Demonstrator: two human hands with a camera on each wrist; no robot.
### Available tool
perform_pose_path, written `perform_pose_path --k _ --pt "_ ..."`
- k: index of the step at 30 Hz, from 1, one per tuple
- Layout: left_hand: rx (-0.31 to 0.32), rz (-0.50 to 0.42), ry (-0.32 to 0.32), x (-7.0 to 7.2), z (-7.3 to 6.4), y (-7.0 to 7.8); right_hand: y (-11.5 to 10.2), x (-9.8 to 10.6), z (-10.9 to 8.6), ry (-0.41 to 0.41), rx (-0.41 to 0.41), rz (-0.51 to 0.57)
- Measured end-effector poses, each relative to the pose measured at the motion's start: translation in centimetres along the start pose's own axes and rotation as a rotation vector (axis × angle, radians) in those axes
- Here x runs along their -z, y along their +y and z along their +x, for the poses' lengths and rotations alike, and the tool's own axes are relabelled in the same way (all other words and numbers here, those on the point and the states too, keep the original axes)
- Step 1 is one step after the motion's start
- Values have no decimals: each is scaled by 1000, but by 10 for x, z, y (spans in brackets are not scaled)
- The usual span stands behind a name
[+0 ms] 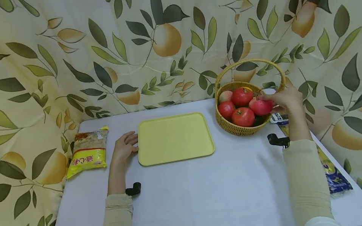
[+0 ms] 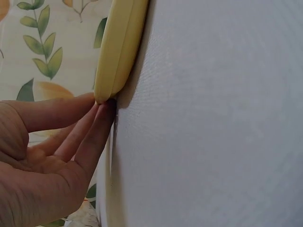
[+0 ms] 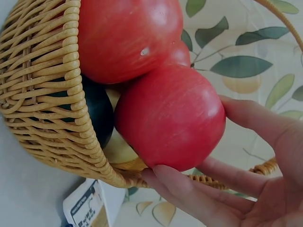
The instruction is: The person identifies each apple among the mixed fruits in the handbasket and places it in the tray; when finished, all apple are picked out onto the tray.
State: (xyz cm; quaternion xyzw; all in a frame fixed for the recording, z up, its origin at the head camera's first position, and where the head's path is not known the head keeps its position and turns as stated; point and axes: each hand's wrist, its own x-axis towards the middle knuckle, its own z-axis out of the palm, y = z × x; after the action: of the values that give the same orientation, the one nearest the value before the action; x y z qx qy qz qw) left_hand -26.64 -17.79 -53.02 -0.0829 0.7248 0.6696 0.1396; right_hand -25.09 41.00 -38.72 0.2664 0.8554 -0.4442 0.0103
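My left hand (image 1: 124,148) is at the left edge of a pale yellow rectangular tray (image 1: 174,138). In the left wrist view, the thumb and fingers pinch the tray's rounded rim (image 2: 113,71). Over at the right, my right hand (image 1: 285,98) reaches over the side of a woven wicker basket (image 1: 238,130) and holds a pinkish-red tomato (image 3: 170,118) between thumb and fingers. That tomato lies against other red tomatoes (image 1: 243,117) in the basket. A dark round thing (image 3: 98,111) sits beneath them, partly hidden.
A yellow-and-clear bag of dry food (image 1: 86,152) lies on the left of the white table (image 1: 213,200). Right of the basket, partly behind the right arm, lie a blue-and-yellow packet (image 1: 337,178) and a white labelled item (image 3: 87,205). The basket's arched handle (image 1: 248,61) stands up.
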Motion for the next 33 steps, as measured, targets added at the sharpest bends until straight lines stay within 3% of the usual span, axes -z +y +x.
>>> perform_pose_path --k 12,23,33 --pt "4 12 10 0 -1 -1 0 8 -11 -22 -9 43" --pt "11 -7 43 -4 0 0 -27 16 -33 6 132 75" --pt "8 2 45 -5 0 2 -43 15 -50 12 143 130"
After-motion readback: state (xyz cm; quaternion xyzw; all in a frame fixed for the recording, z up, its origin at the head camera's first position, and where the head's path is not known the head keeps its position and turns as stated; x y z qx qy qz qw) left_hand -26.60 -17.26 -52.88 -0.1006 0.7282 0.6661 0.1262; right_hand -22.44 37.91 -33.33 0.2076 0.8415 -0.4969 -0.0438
